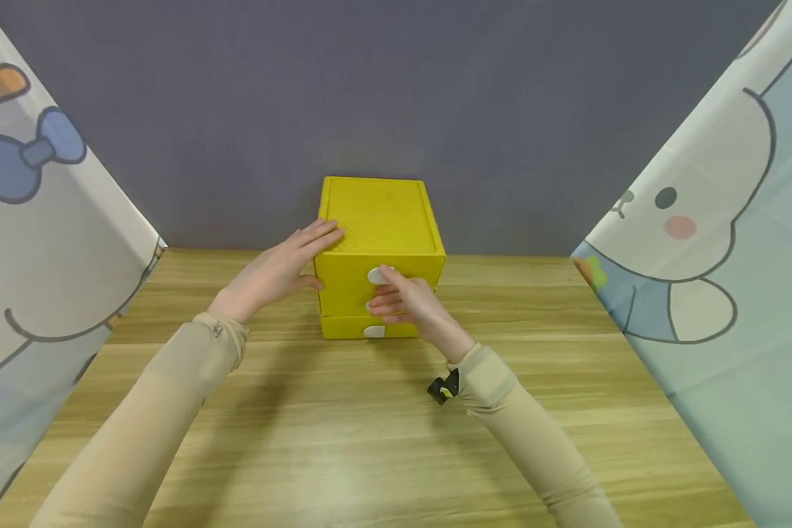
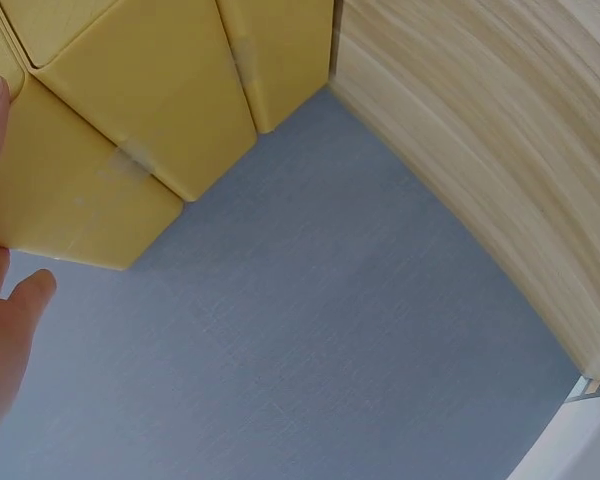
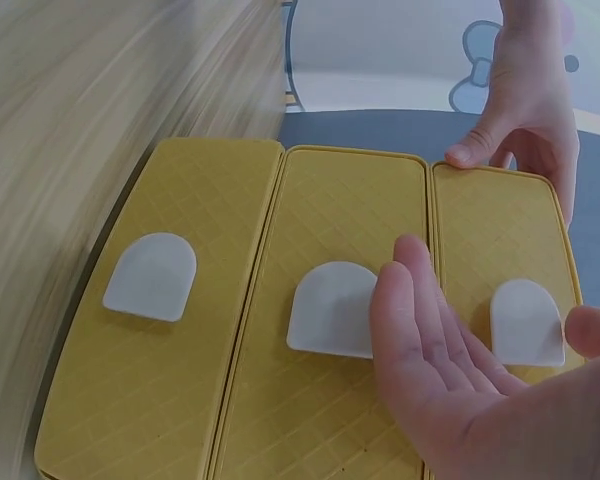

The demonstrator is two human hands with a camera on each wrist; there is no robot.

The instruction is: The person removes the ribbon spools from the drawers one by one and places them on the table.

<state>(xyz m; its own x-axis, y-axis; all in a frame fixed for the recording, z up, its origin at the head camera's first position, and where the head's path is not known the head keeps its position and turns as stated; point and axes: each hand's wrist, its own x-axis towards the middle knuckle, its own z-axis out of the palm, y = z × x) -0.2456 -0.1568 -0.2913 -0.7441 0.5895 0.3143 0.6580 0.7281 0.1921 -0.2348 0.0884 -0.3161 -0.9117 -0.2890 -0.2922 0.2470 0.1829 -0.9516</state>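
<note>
Yellow drawer box (image 1: 386,213) is set at approx. 12 o'clock on the wood-look table (image 1: 343,440), in front of the grey backing (image 1: 383,88). Three drawers are stacked, fronts seen about flush; each is fitted w/ a white tab: top tab (image 3: 526,325), mid tab (image 3: 328,312), btm tab (image 1: 374,332). L hand (image 1: 280,264) is laid at the box's 9 o'clock, fingers stretched over the top edge, thumb spread apart, nothing clamped. R hand (image 1: 417,302) is held at approx. 5 o'clock, thumb & fingers apart w/ top tab between; firm contact can't be confirmed.

Handling (judged): shell prob. light, stiff plastic, liable to slide if tugged unbraced; tabs prob. rigid, smooth, a bit slippery, not esp. fragile. Top tab is best pinched across its edges; box is best steadied at its upper 9 o'clock edge.
</note>
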